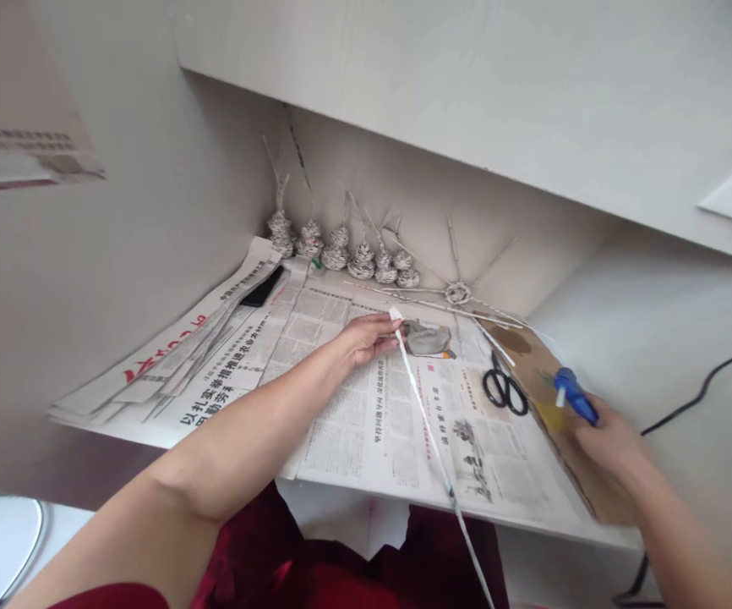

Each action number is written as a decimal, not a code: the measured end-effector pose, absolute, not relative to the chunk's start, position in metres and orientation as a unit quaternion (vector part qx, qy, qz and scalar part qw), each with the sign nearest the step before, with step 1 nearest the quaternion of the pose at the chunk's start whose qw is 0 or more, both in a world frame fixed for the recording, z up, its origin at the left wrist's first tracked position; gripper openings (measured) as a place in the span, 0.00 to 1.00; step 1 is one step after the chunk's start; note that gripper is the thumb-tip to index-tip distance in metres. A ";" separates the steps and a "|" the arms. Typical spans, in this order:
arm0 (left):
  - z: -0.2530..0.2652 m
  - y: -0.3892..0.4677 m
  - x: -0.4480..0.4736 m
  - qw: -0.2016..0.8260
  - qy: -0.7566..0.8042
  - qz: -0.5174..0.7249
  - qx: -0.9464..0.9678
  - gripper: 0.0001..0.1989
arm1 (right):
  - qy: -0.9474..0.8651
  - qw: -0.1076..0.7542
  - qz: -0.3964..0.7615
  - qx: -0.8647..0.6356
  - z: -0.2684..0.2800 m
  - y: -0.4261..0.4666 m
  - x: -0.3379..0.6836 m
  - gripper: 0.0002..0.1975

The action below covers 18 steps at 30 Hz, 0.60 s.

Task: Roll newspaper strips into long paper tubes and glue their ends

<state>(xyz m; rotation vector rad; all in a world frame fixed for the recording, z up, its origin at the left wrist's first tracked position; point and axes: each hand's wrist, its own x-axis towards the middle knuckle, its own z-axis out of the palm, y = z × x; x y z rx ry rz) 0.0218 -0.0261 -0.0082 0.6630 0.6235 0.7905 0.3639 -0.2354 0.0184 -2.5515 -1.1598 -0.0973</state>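
My left hand (369,338) pinches the upper end of a long, thin rolled paper stick (417,385). The stick slants down past the front edge toward my lap. In my right hand (610,440), at the right side, is a blue glue gun (572,394) held over a strip of brown cardboard (569,448). Its handle is mostly hidden by my fingers. Just beyond my left fingertips lies a grey cloth-like piece (428,338) with an orange edge. Black-handled scissors (504,391) rest between my hands, beside the cardboard.
Newspaper sheets (341,414) cover the surface. Several small woven paper gourds (335,250) stand along the back wall, beside a star-like woven start (458,293) and loose paper sticks. A newspaper stack (169,364) and black phone (263,288) lie left. A black cord (708,376) runs right.
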 end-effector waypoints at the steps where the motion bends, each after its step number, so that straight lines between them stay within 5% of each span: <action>1: -0.008 -0.027 0.022 0.824 0.295 0.371 0.310 0.07 | -0.395 0.237 -0.010 -0.888 0.021 -0.239 0.351 0.21; 5: -0.009 -0.031 0.025 0.828 0.293 0.364 0.311 0.08 | -0.400 0.459 0.215 -0.764 0.027 -0.246 0.283 0.21; 10: -0.012 -0.036 0.031 0.830 0.288 0.375 0.297 0.09 | -0.478 0.459 0.302 -0.685 0.033 -0.233 0.214 0.21; 18: -0.009 -0.041 0.032 0.839 0.257 0.377 0.296 0.08 | -0.559 0.389 0.281 -0.676 0.038 -0.207 0.171 0.22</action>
